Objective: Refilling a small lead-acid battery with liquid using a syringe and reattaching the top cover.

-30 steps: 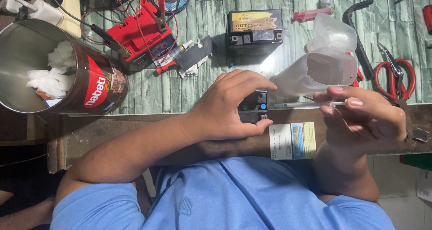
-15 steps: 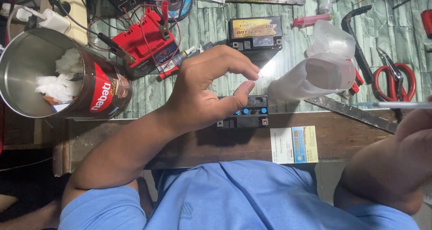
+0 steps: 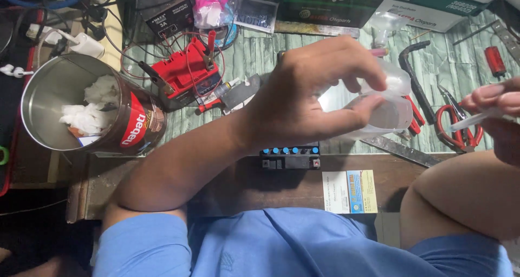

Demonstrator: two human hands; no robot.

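**Workbench: bottle in left hand, thin tool in right**

Bench crowded; bare green surface only around the left hand [image 3: 311,101]. Front edge carries a small black battery [image 3: 290,158] with blue caps. Left fingers closed on a clear plastic bottle [image 3: 387,112], held above the battery. Right hand [image 3: 495,106] at frame's right edge, pinching a thin white tool [image 3: 471,120]. Since half a second ago, the left hand has moved right onto the bottle.

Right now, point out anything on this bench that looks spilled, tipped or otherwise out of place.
The metal can lies on its side, white wadding showing at its mouth. The left hand grips a clear plastic bottle. No spill shows.
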